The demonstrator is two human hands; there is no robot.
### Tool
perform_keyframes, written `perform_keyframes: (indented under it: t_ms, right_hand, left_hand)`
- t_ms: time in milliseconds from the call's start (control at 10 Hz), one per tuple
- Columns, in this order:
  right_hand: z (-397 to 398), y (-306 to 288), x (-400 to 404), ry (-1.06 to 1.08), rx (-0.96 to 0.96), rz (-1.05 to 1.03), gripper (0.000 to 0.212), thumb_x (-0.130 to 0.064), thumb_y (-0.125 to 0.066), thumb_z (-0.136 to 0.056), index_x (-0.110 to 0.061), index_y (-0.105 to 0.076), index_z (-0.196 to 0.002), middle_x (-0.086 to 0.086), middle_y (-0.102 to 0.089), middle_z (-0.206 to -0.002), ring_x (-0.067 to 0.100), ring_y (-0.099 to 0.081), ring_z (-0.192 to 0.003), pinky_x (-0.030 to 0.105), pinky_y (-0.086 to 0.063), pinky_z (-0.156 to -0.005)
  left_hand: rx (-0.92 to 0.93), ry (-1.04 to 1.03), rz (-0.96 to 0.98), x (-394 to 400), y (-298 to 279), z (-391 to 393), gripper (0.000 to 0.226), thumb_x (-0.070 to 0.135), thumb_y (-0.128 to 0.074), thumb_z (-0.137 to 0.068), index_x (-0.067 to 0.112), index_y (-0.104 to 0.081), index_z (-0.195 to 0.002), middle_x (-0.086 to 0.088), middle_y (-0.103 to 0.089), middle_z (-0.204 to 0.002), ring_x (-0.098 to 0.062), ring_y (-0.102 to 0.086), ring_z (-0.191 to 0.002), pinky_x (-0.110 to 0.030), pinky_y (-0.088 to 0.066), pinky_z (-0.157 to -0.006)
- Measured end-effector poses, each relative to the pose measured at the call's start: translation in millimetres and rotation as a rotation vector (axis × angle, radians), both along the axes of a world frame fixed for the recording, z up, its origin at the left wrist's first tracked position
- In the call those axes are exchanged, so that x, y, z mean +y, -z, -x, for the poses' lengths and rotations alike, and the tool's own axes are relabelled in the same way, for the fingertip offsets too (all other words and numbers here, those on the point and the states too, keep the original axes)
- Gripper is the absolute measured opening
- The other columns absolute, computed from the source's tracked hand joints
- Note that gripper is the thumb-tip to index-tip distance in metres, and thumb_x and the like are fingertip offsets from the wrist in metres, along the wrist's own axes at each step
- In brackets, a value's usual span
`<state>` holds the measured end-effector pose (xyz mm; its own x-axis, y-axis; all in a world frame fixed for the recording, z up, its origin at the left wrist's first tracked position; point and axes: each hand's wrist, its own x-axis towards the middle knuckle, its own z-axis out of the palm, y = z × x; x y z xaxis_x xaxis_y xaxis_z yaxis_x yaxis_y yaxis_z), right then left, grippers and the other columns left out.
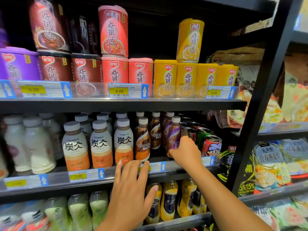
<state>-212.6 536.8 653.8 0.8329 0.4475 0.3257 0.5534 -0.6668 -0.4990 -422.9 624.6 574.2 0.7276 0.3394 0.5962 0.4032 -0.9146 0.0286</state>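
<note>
Right of centre in the frame, our right hand [185, 152] is wrapped round the purple coffee bottle [174, 135], fingers curled about its lower half. The bottle stands upright at the front of the middle shelf [55, 190], white cap up. Its base is hidden behind our hand, so we cannot tell whether it sits on the shelf or hangs just above it. Just to its left stands a brown coffee bottle [143, 142], close by, with a dark gap between the two, and more bottles line up behind them. On the other side, right of our knuckles, we have a green can [202, 133] and a red can [212, 145], the red one nearer the frame's right edge.

Lower centre now: our left hand [131, 185] is released, fingers straight and spread. The fingertips rest on the clear price strip [58, 178] along the shelf's front edge, just below the brown bottle. The thumb sticks out to the right, in front of the yellow bottles [170, 200] on the shelf below.

Left of centre, three latte bottles [75, 147] stand in a row, grey caps on top. Across the upper part of the frame, red tubs [115, 70] and yellow tubs [165, 77] are stacked on the shelf above.
</note>
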Motion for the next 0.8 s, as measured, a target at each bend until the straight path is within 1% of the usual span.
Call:
perform_keyframes:
  t_ms: [100, 200, 300, 500, 600, 700, 800]
  right_hand:
    - [0.3, 0.5, -0.8, -0.001, -0.005, 0.0, 0.038, -0.038, -0.079, -0.085, -0.02, -0.049, -0.101, 0.002, -0.06, -0.102, 0.024, -0.058, -0.084, 0.034, -0.048, -0.066]
    - [1.8, 1.0, -2.8, -0.006, -0.009, 0.004, 0.04, -0.039, -0.078, -0.085, -0.016, -0.055, -0.108, 0.005, -0.063, -0.106, 0.027, -0.061, -0.088, 0.035, -0.049, -0.069]
    - [2.5, 1.6, -3.9, -0.013, -0.014, 0.0, 0.042, -0.038, -0.077, -0.087, -0.014, -0.056, -0.114, 0.007, -0.064, -0.11, 0.029, -0.063, -0.092, 0.036, -0.048, -0.07]
    - [4.3, 0.5, -5.9, -0.028, -0.016, 0.003, 0.043, -0.036, -0.076, -0.087, -0.012, -0.055, -0.116, 0.01, -0.064, -0.114, 0.032, -0.066, -0.098, 0.037, -0.048, -0.071]
    - [9.1, -4.0, -10.7, -0.056, -0.002, -0.004, 0.046, -0.038, -0.074, -0.089, -0.01, -0.054, -0.121, 0.013, -0.063, -0.119, 0.036, -0.066, -0.103, 0.041, -0.054, -0.076]
    - [12.0, -9.7, -21.1, -0.15, 0.025, -0.042, 0.05, -0.038, -0.073, -0.091, -0.01, -0.052, -0.127, 0.015, -0.06, -0.123, 0.035, -0.064, -0.107, 0.044, -0.057, -0.083]
    - [24.3, -11.7, -39.3, -0.235, -0.051, -0.104, 0.05, -0.038, -0.072, -0.093, -0.014, -0.05, -0.13, 0.012, -0.058, -0.125, 0.033, -0.062, -0.111, 0.043, -0.054, -0.084]
  left_hand:
    - [0.011, -0.009, 0.01, -2.9, -2.6, 1.5, 0.073, 0.066, -0.045, -0.096, 0.021, -0.049, -0.153, 0.0, -0.052, -0.145, -0.024, -0.047, -0.139, -0.059, -0.021, -0.123]
    - [0.022, -0.011, 0.014, -6.0, -3.8, 3.1, 0.072, 0.066, -0.043, -0.097, 0.022, -0.047, -0.154, 0.0, -0.05, -0.147, -0.024, -0.044, -0.142, -0.057, -0.018, -0.125]
    - [0.038, -0.022, 0.022, -8.5, -7.6, 5.4, 0.073, 0.067, -0.04, -0.098, 0.022, -0.045, -0.155, -0.001, -0.049, -0.148, -0.024, -0.042, -0.144, -0.058, -0.018, -0.126]
    - [0.089, -0.038, 0.032, -16.4, -18.8, 11.0, 0.075, 0.068, -0.033, -0.098, 0.024, -0.036, -0.159, 0.0, -0.044, -0.152, -0.022, -0.036, -0.147, -0.055, -0.015, -0.128]
    - [0.132, -0.044, 0.041, -18.5, -26.1, 14.1, 0.077, 0.07, -0.027, -0.097, 0.026, -0.033, -0.16, 0.001, -0.042, -0.154, -0.021, -0.033, -0.148, -0.053, -0.012, -0.129]
    - [0.162, -0.021, 0.072, -19.0, -32.1, 18.1, 0.075, 0.069, -0.025, -0.098, 0.028, -0.033, -0.16, 0.002, -0.043, -0.155, -0.02, -0.033, -0.148, -0.051, -0.011, -0.129]
    - [0.19, -0.042, 0.104, -20.9, -41.8, 23.3, 0.073, 0.069, -0.025, -0.099, 0.031, -0.029, -0.162, 0.004, -0.04, -0.159, -0.018, -0.029, -0.152, -0.053, -0.008, -0.13]
